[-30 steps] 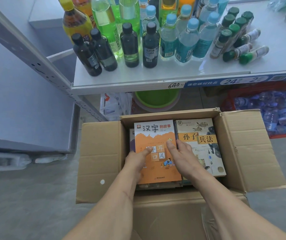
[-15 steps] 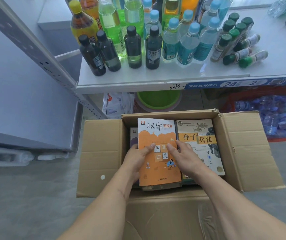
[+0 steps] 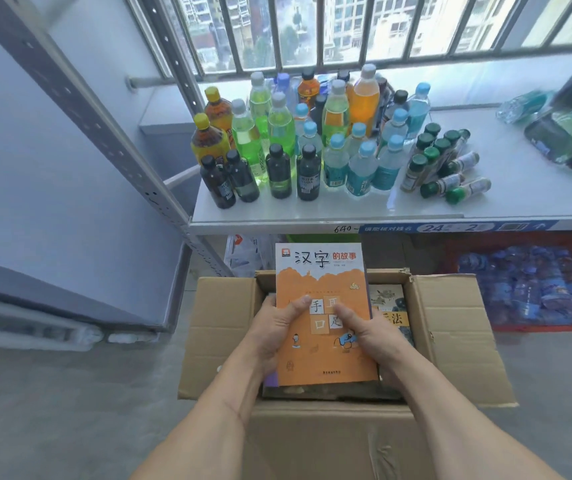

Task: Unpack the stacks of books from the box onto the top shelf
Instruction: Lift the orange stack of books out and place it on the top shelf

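Observation:
An open cardboard box [image 3: 457, 341] sits on the floor below the white shelf [image 3: 519, 199]. A stack of books topped by an orange-and-white cover [image 3: 319, 278] is raised above the box, its far end tilted up toward the shelf edge. My left hand [image 3: 274, 327] grips the stack's left side with the thumb on the cover. My right hand [image 3: 364, 334] grips its right side, thumb on top. A second stack with a pale illustrated cover [image 3: 390, 306] lies in the box's right half, partly hidden.
Several drink bottles [image 3: 298, 143] crowd the shelf's left and middle; small green-capped bottles [image 3: 440, 164] lie to their right. A slanted metal upright [image 3: 104, 133] runs at left. A red crate of water bottles [image 3: 526, 292] sits under the shelf. Window bars stand behind.
Both hands closed on the sides of the orange-topped stack and lifted it up out of the box toward the shelf. My view tilted upward, showing the window.

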